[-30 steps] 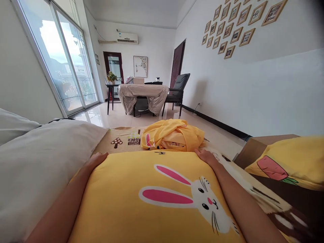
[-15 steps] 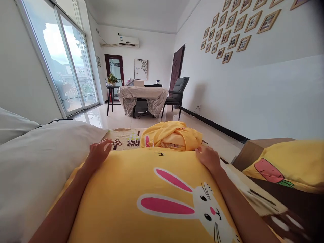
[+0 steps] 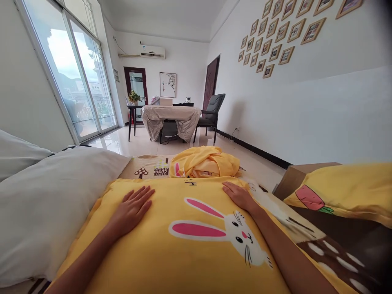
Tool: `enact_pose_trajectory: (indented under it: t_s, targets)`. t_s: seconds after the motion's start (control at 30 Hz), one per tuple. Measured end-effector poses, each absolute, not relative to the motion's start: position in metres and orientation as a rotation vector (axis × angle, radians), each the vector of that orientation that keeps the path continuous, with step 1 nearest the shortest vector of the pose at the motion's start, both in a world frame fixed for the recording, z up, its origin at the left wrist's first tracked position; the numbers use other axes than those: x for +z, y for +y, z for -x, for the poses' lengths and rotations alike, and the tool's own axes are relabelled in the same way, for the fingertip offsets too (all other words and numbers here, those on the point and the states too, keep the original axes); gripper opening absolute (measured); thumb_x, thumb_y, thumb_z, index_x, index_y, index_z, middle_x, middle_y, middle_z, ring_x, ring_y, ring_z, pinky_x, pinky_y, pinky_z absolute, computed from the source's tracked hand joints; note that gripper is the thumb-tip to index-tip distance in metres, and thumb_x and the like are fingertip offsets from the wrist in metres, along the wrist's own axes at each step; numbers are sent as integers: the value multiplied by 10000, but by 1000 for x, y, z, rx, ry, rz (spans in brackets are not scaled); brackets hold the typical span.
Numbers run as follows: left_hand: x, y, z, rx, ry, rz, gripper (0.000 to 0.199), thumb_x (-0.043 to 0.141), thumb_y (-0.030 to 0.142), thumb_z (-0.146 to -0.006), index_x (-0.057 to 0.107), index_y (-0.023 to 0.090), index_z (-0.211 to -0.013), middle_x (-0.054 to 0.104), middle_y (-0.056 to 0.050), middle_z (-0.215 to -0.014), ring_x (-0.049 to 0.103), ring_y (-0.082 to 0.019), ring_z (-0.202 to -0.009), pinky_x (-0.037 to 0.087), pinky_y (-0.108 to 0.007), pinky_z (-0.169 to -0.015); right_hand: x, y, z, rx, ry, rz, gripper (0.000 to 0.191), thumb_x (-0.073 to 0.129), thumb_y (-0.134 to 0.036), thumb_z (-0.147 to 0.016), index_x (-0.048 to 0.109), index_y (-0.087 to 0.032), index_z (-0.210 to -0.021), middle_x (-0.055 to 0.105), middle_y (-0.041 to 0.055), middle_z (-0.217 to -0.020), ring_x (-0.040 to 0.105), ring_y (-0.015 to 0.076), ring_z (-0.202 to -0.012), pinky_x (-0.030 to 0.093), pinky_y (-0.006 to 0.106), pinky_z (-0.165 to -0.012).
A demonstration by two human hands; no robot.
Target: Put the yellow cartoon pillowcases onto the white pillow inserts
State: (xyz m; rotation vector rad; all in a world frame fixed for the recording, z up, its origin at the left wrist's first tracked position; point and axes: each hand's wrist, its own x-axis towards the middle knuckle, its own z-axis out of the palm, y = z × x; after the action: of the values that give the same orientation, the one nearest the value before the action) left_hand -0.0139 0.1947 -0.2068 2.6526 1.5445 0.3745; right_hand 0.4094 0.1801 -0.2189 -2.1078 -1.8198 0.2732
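A yellow pillow (image 3: 147,257) with a printed white rabbit fills the lower middle of the view. My left hand (image 3: 131,212) lies flat on its upper left part, palm down, fingers stretched out and holding nothing. Near the upper right corner, my right hand (image 3: 239,195) rests on the pillow with its fingers extended, also holding nothing. Just beyond the pillow's far edge sits a bunched yellow cloth (image 3: 205,160) with a bit of pink and white print.
White pillows (image 3: 61,196) lie at the left. A patterned blanket (image 3: 147,163) spreads underneath. At the right, yellow fabric with a carrot print (image 3: 352,190) hangs over a cardboard box (image 3: 294,177). Farther off stand a covered table (image 3: 171,112) and a black chair (image 3: 212,111).
Both hands have moved from the pillow's far corners onto its top and now lie flat. The pillow's far edge and corners show more, and the rabbit print sits slightly higher.
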Motion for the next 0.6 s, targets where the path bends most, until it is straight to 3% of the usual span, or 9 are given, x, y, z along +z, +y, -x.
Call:
enact_pose_trajectory:
  t_s: [0.2,0.37,0.5,0.6]
  targets:
    - [-242,153,77,677,1610,-2731,495,268,395,-947,252,354,-1440,294,24,-1496,269,-200,-1384,233,-444,-1130,-238,147,-423,262,-1621,2103,560,261,-478,-908,416,-236,-1389,337,9,-1481,258,196,-1387,195,414,-1137]
    - [-285,106,130,962,1665,-2474,530,296,406,-929,236,346,-1452,295,30,-1503,286,-195,-1376,251,-406,-1133,-254,106,-438,297,-1436,2092,646,275,-541,-865,415,-196,-1393,414,33,-1435,382,230,-1324,282,387,-1110]
    - [-294,81,152,1068,1811,-2020,581,393,513,-854,424,261,-1376,465,-12,-1406,440,-228,-1288,359,-367,-1079,-267,77,-459,313,-1267,2105,633,350,-575,-802,561,-204,-1268,539,46,-1327,479,275,-1246,342,420,-1074]
    - [-279,78,157,1053,1870,-1680,557,495,601,-745,653,215,-1115,652,-59,-1183,566,-306,-1145,459,-401,-985,-272,60,-471,297,-1178,2068,557,387,-572,-767,689,-204,-1057,630,76,-1202,544,289,-1176,399,418,-1030]
